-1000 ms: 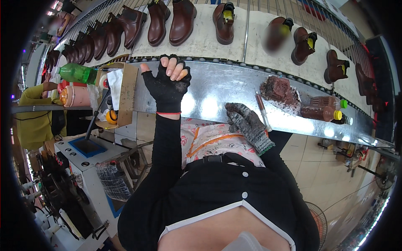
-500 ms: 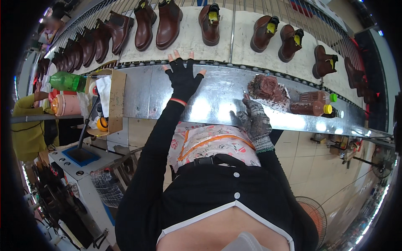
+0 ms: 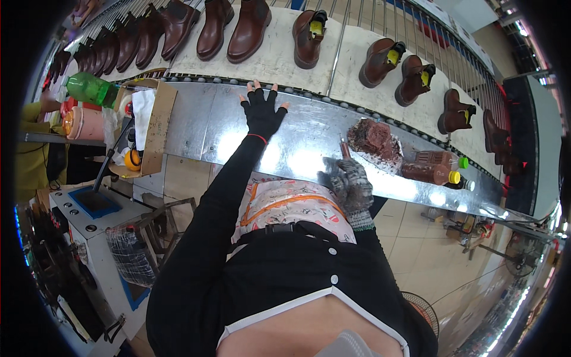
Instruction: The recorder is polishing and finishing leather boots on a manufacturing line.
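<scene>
My left hand (image 3: 264,116), in a black fingerless glove with a red band at the wrist, lies palm down on the metal ledge (image 3: 196,113) with its fingers spread. Its bare fingertips reach toward the beaded edge of the rack where brown ankle boots (image 3: 248,33) stand. My right hand (image 3: 351,184) wears a grey knitted glove with dark smudges. It is at the ledge's near edge, the brownish index finger stretched out and the thumb apart. Nothing shows in its grip. Just beyond it sits a reddish-brown lump (image 3: 376,140) on crumb-covered material.
Bottles of brown liquid (image 3: 428,172) with coloured caps lie right of the lump. At left stand a cardboard box (image 3: 159,125), a green bottle (image 3: 89,89) and a pink container (image 3: 86,122). A machine (image 3: 89,220) stands lower left. Another person's sleeve (image 3: 35,125) shows behind.
The whole view has shifted and tilted a little. My left hand has drawn back slightly from the rack's edge, and my right hand has moved slightly toward me.
</scene>
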`<action>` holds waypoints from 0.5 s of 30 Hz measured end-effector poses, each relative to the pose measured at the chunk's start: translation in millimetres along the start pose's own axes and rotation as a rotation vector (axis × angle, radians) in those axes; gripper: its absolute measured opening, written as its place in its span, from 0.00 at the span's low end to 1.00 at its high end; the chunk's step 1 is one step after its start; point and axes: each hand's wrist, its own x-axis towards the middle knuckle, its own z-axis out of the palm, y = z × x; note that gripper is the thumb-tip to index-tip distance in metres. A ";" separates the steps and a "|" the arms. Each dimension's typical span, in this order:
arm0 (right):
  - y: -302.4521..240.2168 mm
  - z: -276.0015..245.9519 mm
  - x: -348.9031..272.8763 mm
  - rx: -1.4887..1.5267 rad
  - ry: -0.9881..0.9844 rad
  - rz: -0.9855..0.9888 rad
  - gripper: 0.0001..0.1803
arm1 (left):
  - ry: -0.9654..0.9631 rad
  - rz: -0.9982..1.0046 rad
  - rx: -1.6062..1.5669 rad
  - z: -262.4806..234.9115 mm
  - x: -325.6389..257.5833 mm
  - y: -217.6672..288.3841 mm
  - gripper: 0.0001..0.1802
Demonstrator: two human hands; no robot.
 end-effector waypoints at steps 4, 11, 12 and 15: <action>-2.1 25.1 17.7 0.198 -0.237 -0.061 0.15 | 0.032 0.021 0.031 8.4 -3.2 -3.4 0.35; 23.5 67.9 25.6 0.023 -0.244 -0.079 0.16 | 0.147 0.088 -0.150 21.7 -5.7 -9.8 0.35; 24.2 68.9 24.6 0.019 -0.248 -0.047 0.17 | 0.156 0.106 -0.134 21.9 -4.7 -9.6 0.34; 24.3 62.9 19.3 0.105 -0.182 -0.052 0.18 | 0.093 0.044 -0.262 19.5 -3.9 -8.4 0.31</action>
